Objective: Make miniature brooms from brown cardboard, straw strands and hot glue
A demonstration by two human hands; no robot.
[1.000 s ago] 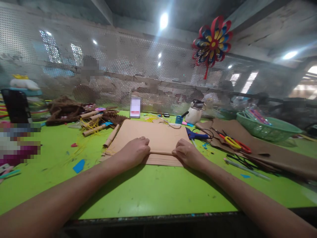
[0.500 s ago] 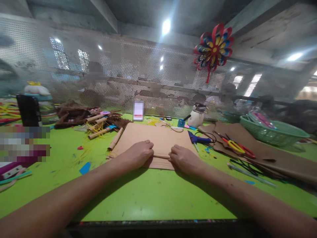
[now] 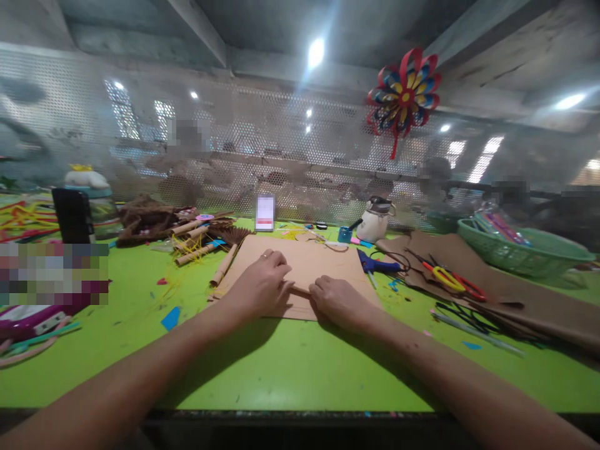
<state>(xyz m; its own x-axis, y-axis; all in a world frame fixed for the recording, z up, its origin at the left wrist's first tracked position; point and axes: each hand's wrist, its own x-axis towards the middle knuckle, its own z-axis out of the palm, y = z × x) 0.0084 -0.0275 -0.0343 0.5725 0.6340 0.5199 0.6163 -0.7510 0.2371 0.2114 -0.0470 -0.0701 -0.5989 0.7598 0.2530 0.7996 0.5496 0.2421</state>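
A: Where's the sheet?
B: Lying on the green table, in front of me. Narrow roll near its close edge, a strip of brown showing on my side of it.

A: Right fingers?
B: Bent and pinched on the roll's right part.

A: Left fingers?
B: Curled over the sheet at the roll's left end, ring on one. Can't tell if they grip the roll or only touch it.

A: Right side?
B: Blue glue gun just beside the sheet. Past it, red and yellow scissors on brown paper, then a green basket with plastic-wrapped stuff inside.

A: Left side?
B: One paper tube beside the sheet's left edge. More tubes in a pile with yellow strands, pleated brown fan near them. Blue scrap closer to me. Black phone upright, further left.

A: Far side?
B: Lit phone standing past the sheet, small blue pot, white bottle with a dark top. Red, blue and yellow flower higher up.
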